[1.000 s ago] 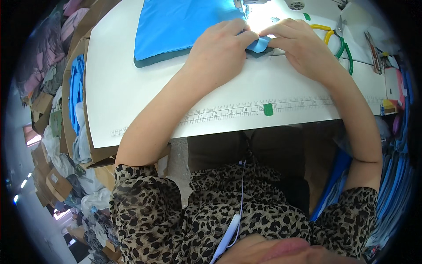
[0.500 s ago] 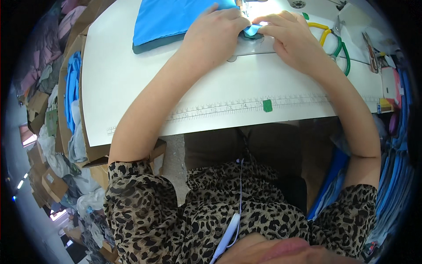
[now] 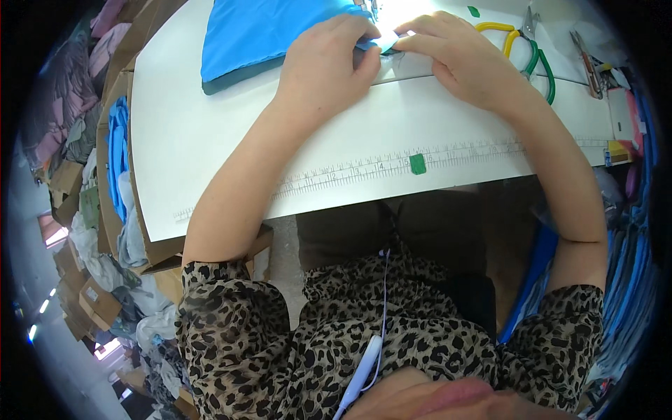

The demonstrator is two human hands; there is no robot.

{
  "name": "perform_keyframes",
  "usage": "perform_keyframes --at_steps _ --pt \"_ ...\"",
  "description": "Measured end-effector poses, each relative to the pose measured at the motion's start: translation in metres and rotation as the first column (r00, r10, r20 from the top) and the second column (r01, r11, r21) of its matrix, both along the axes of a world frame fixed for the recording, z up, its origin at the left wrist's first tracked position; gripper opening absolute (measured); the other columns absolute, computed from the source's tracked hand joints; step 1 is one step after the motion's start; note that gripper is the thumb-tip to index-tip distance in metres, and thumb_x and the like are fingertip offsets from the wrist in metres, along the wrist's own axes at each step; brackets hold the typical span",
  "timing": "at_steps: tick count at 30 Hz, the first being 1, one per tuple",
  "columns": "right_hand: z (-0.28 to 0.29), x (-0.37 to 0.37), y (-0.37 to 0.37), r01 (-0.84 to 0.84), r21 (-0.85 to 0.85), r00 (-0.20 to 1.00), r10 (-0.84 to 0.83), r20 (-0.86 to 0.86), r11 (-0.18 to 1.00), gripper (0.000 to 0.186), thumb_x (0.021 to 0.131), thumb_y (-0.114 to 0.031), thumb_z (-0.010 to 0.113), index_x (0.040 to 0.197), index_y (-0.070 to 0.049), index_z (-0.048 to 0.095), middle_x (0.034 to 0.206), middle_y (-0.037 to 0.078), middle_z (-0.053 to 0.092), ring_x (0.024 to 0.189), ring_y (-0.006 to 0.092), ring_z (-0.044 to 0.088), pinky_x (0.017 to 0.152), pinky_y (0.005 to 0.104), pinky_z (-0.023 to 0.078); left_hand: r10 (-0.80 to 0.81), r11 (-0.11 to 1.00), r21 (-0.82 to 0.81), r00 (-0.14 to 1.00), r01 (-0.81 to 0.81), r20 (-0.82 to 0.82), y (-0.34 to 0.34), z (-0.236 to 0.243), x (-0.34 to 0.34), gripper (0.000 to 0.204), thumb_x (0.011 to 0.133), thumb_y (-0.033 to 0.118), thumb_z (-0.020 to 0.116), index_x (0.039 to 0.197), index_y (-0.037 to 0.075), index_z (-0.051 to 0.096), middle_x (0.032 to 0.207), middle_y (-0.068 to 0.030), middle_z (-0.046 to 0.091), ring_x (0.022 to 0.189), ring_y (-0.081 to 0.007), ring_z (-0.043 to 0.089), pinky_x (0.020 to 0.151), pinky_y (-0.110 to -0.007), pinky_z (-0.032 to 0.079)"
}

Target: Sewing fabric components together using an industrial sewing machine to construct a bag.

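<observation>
A piece of bright blue cloth (image 3: 252,35) with a dark green layer beneath lies at the upper left of the white table (image 3: 203,161). Its right end reaches under the brightly lit needle area of a sewing machine (image 3: 375,10). My left hand (image 3: 329,66) rests on the cloth's near edge, fingers bent and holding it beside the needle. From the right, my right hand (image 3: 465,63) pinches the small lit end of the cloth between thumb and fingers. Glare and my fingers partly hide the cloth's edge there.
Scissors with yellow and green handles (image 3: 539,70) lie right of my right hand. Farther right is a reddish metal hand tool (image 3: 590,66). A ruler strip (image 3: 336,176) with a green patch (image 3: 418,164) runs along the near edge. Cardboard boxes (image 3: 100,302) and cloth piles stand left.
The view has shifted slightly. The left hand's fingers have drawn in closer to the needle, with its thumb now showing below. The right hand still pinches the cloth's end.
</observation>
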State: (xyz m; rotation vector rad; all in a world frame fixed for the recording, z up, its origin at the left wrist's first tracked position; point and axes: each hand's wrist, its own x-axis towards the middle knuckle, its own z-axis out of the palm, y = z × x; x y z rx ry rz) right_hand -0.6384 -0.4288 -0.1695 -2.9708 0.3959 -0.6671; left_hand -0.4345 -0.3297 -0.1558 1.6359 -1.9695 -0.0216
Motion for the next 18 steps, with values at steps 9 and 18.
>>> perform_keyframes --at_steps 9,18 --pt "0.02 0.008 0.005 -0.014 0.133 0.995 0.028 -0.099 0.991 0.032 0.082 0.003 0.054 0.11 -0.003 0.067 0.114 0.019 0.064 0.111 0.0347 0.058 0.098 0.0396 0.046 0.013 0.999 -0.044 0.997 -0.01 0.07 0.001 -0.004 0.002 0.022 0.083 0.016 0.068 0.103 0.006 0.065 0.098 -0.0082 0.068 0.089 -0.0251 0.067 0.078 -0.034 0.053" --pt "0.021 0.005 -0.002 0.024 0.085 0.989 -0.011 -0.151 0.996 0.028 0.084 0.001 0.056 0.109 -0.004 0.068 0.115 0.015 0.066 0.113 0.0313 0.059 0.1 0.038 0.046 0.035 0.992 0.121 0.999 -0.035 0.001 0.001 0.008 -0.008 0.012 0.086 0.006 0.063 0.091 0.001 0.072 0.096 -0.0142 0.069 0.091 -0.0316 0.065 0.084 -0.038 0.052"
